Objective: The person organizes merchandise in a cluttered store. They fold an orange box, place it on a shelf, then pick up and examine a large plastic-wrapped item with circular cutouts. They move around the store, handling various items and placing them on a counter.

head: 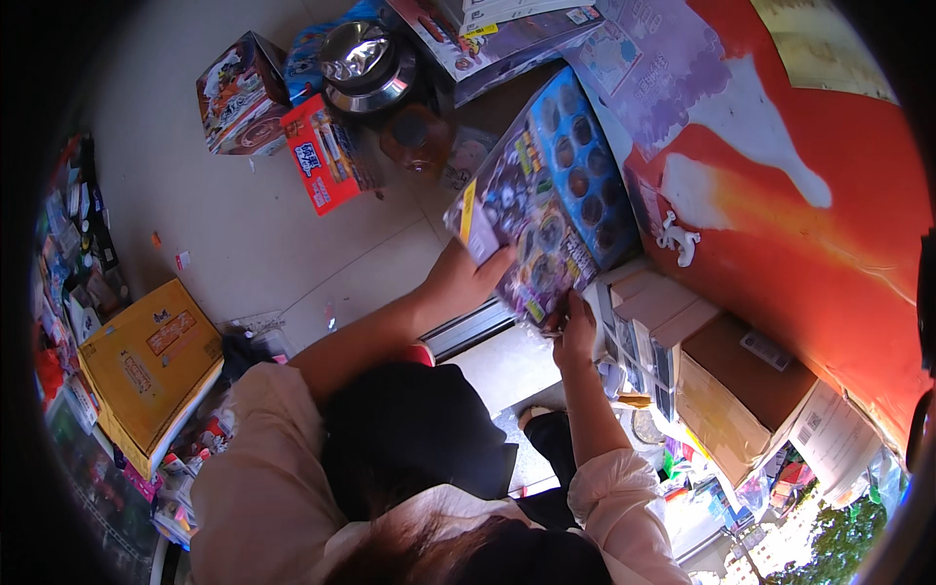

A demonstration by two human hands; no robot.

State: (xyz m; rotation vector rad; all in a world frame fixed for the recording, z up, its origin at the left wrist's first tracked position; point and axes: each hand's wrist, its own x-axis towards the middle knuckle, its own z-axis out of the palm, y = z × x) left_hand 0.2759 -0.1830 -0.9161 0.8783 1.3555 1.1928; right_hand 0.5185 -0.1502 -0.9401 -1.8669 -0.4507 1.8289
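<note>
Both hands are on a glossy, plastic-wrapped flat pack (537, 227) printed with cartoon figures, held at a tilt. My left hand (468, 274) grips its lower left edge, with the thumb over the front. Gripping the bottom corner is my right hand (576, 329), its fingers partly hidden by the pack. Along the pack's right side shows a blue panel (578, 161) with rows of dark round wells. I cannot tell whether the panel belongs to the same pack or lies behind it.
A metal-topped container (358, 62), a red snack packet (322, 157) and a printed box (245, 95) stand ahead on the tiled floor. At right, cardboard boxes (738, 391) line an orange printed surface (790, 278). A yellow carton (150, 365) sits left, near cluttered goods.
</note>
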